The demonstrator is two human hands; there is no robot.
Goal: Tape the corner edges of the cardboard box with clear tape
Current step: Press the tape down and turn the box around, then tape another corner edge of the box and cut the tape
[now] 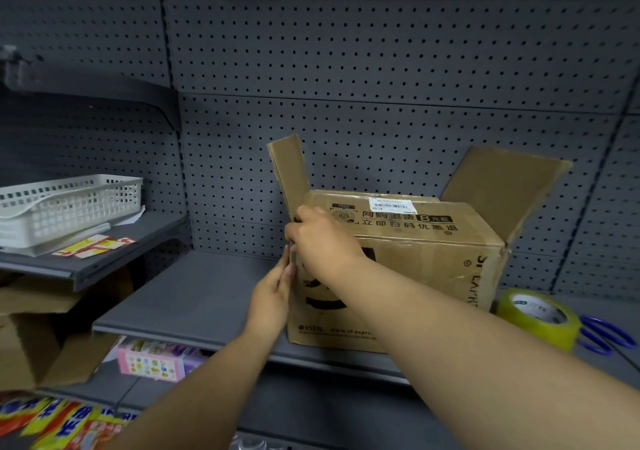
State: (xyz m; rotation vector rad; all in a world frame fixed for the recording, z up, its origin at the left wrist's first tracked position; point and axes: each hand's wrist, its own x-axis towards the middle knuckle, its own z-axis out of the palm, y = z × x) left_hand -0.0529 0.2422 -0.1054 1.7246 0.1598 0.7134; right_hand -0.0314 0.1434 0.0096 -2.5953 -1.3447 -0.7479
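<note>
A cardboard box stands on a grey shelf, toward the shelf's right half and close to its front edge, with the pegboard back panel behind it. Its near top flap is folded down flat, printed with characters and bearing a white barcode label; a narrow flap at the left end stands upright and a wide flap at the right end leans outward, so the interior and any contents are hidden. The left hand lies against the box's near-left vertical corner, fingers straight and held together, pressed flat on the edge. The right hand covers the upper part of the same corner, its fingers curled together over the top edge at the base of the upright flap; whether tape lies under them cannot be told. A roll of clear yellowish tape sits just beside the box's right end near the front edge, with blue-handled scissors touching it on the right. On a higher shelf at left, a white perforated basket holds a second white tray.
</note>
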